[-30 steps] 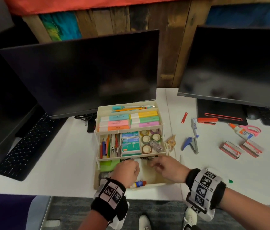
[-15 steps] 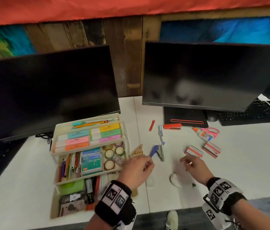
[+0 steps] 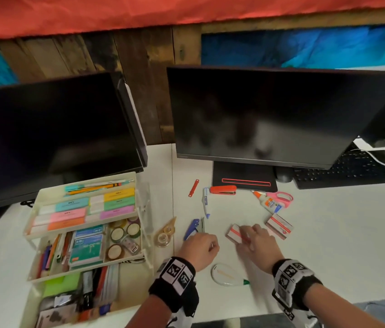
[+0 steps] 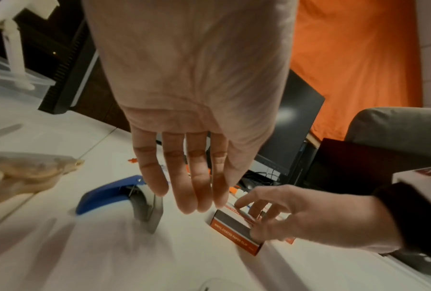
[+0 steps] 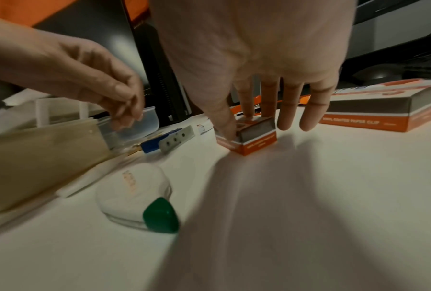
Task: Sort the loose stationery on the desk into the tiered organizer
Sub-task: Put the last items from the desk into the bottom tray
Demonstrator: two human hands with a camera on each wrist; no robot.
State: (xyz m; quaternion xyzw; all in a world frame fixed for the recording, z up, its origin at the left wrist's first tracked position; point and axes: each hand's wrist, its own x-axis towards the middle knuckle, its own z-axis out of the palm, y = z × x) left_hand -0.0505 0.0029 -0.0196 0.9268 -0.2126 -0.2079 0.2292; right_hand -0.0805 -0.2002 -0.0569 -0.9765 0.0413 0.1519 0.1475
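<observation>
The cream tiered organizer (image 3: 34,204) stands at the left of the white desk, its three tiers full of sticky notes, pens, tape rolls and boxes. My right hand (image 3: 243,233) pinches a small orange-and-grey paper clip box (image 3: 233,233) on the desk, thumb on one side and fingers over the top (image 5: 239,126). The box (image 5: 249,140) still touches the desk. My left hand (image 3: 201,245) hovers with relaxed fingers (image 4: 192,196) just right of a blue staple remover (image 4: 115,196) and holds nothing.
Loose on the desk are a second paper clip box (image 3: 279,226), a clear tape dispenser (image 3: 165,233), a correction tape with a green cap (image 3: 228,274), a glue bottle (image 3: 267,202), pink scissors (image 3: 281,197), a red stapler (image 3: 223,189) and a white pen (image 3: 206,201). Two monitors stand behind.
Both hands left the organizer's bottom tier and moved right over the desk. The right hand reached the nearer paper clip box and took hold of it. My view swung right.
</observation>
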